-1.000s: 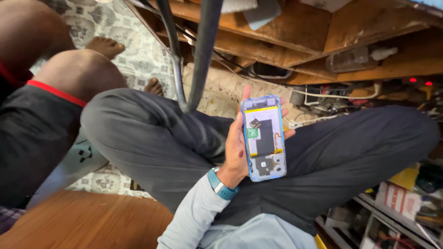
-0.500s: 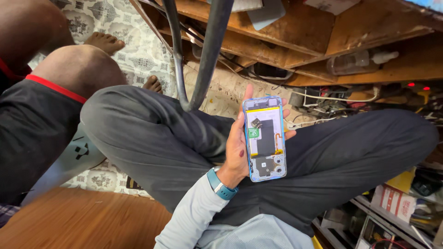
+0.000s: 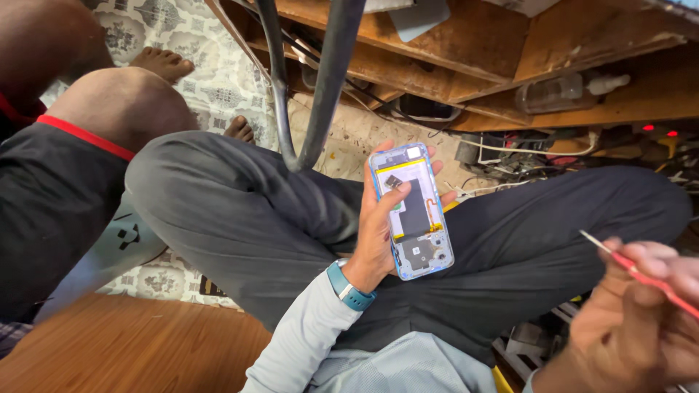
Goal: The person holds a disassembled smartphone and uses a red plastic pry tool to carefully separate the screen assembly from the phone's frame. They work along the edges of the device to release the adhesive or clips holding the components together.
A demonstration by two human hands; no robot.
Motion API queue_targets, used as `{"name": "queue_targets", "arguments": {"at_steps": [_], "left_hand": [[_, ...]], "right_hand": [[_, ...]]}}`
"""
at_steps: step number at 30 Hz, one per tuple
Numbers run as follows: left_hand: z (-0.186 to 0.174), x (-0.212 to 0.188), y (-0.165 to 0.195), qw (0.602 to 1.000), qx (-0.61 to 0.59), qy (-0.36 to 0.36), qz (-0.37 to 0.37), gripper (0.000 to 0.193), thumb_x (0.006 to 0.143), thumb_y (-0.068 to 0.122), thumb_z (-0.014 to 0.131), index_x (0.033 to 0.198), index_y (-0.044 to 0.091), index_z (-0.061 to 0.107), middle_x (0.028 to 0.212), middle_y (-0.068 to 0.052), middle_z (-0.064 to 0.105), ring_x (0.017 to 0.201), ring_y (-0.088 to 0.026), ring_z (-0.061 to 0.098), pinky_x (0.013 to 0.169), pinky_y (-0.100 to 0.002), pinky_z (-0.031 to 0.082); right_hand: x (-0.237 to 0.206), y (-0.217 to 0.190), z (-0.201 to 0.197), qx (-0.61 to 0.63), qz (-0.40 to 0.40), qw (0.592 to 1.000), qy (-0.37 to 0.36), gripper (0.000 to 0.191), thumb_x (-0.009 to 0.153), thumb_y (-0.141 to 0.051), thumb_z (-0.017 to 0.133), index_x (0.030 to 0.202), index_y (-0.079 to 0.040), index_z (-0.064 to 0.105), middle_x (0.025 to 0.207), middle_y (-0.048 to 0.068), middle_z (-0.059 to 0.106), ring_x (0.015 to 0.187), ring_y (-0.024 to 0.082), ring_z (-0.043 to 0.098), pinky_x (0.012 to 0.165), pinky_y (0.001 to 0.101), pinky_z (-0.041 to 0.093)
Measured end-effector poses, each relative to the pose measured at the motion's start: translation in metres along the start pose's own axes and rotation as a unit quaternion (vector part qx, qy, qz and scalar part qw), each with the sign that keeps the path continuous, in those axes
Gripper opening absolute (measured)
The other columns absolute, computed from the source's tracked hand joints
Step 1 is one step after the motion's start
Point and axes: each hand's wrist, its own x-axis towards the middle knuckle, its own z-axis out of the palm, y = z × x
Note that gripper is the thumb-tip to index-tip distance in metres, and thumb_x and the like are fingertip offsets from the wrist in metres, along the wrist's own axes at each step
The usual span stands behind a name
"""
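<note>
Over the crossed legs, the left hand (image 3: 378,225) cradles an opened phone (image 3: 412,211), back cover already off, insides bare. Low at the right, the right hand (image 3: 633,320) pinches a thin red tool (image 3: 641,275), not yet touching the phone.

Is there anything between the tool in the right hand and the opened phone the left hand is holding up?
Nothing visible does. The right hand holds a thin red tool at the lower right, and only open space over the dark trousers separates it from the opened phone in the left hand.
</note>
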Motion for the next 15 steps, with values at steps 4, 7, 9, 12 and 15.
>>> {"name": "queue_targets", "arguments": {"at_steps": [4, 7, 9, 12, 15], "left_hand": [[0.0, -0.001, -0.001, 1.0, 0.008, 0.025, 0.01, 0.064, 0.1, 0.007, 0.052, 0.156, 0.024, 0.027, 0.156, -0.023, 0.041, 0.146, -0.037, 0.044, 0.11, -0.065, 0.046], [-0.001, 0.002, -0.002, 1.0, -0.002, 0.027, 0.008, 0.064, 0.1, 0.007, 0.051, 0.156, 0.024, 0.026, 0.157, -0.023, 0.041, 0.146, -0.036, 0.044, 0.11, -0.065, 0.046], [-0.001, 0.002, -0.003, 1.0, -0.003, 0.028, 0.008, 0.064, 0.1, 0.007, 0.051, 0.156, 0.024, 0.027, 0.157, -0.023, 0.041, 0.146, -0.037, 0.044, 0.109, -0.065, 0.047], [0.001, 0.002, -0.003, 1.0, -0.003, 0.026, 0.008, 0.064, 0.1, 0.007, 0.052, 0.156, 0.024, 0.027, 0.157, -0.024, 0.041, 0.145, -0.037, 0.044, 0.108, -0.065, 0.047], [0.002, 0.003, -0.002, 1.0, 0.003, 0.007, 0.001, 0.063, 0.101, 0.009, 0.054, 0.156, 0.022, 0.027, 0.157, -0.025, 0.041, 0.145, -0.038, 0.045, 0.108, -0.065, 0.047]], "right_hand": [[0.006, 0.004, 0.035, -0.076, -0.041, 0.996, -0.038, 0.022, 0.118, 0.01, 0.061, 0.137, 0.005, 0.053, 0.115, 0.017, 0.058, 0.103, 0.024, 0.067, 0.104, 0.039, 0.066], [0.01, 0.008, 0.048, -0.091, -0.042, 0.993, -0.065, 0.018, 0.117, 0.012, 0.061, 0.134, 0.007, 0.056, 0.116, 0.017, 0.058, 0.106, 0.024, 0.068, 0.105, 0.0379, 0.066], [0.01, 0.009, 0.052, -0.097, -0.035, 0.993, -0.061, 0.017, 0.117, 0.013, 0.061, 0.133, 0.01, 0.058, 0.117, 0.018, 0.058, 0.105, 0.025, 0.068, 0.105, 0.0372, 0.065], [0.012, 0.009, 0.054, -0.099, -0.023, 0.993, -0.055, 0.017, 0.117, 0.013, 0.059, 0.134, 0.012, 0.058, 0.118, 0.017, 0.057, 0.104, 0.025, 0.068, 0.105, 0.0367, 0.065], [0.019, 0.016, 0.061, -0.106, -0.011, 0.994, -0.038, 0.024, 0.114, 0.013, 0.058, 0.138, 0.014, 0.055, 0.113, 0.019, 0.061, 0.101, 0.027, 0.071, 0.1, 0.0379, 0.066]]}}
